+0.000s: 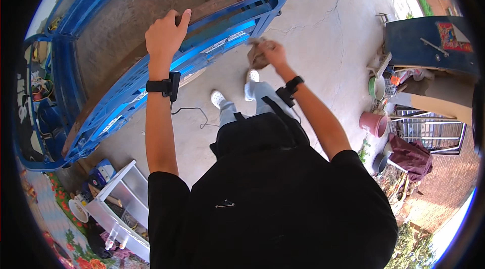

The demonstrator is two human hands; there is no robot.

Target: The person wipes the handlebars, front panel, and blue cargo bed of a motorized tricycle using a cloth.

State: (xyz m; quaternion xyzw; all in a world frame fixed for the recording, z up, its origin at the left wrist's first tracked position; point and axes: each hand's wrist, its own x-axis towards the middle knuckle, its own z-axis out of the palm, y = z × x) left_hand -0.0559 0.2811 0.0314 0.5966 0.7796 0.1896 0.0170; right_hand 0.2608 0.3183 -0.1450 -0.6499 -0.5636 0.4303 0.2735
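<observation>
My left hand [165, 35] grips the worn, rust-brown top rail [223, 1] of a blue metal cargo bed's side panel [197, 58], its thumb lying along the rail. To the right, just beyond the panel's rounded end, my right hand [274, 53] holds a crumpled brown cloth [256, 58]. Hand and cloth are partly blurred, and the cloth hangs apart from the panel. Inside the bed, the brown floor [125, 18] looks scuffed and dusty. Both wrists carry black strapped devices.
A black cable [189, 108] trails over the cracked concrete floor [310, 53] near my white shoes [217, 98]. At lower left stands a whitish open frame [113, 193] with clutter. Along the right are a pink bucket [373, 124], a green basin [376, 87] and a dark blue door-like panel [424, 41].
</observation>
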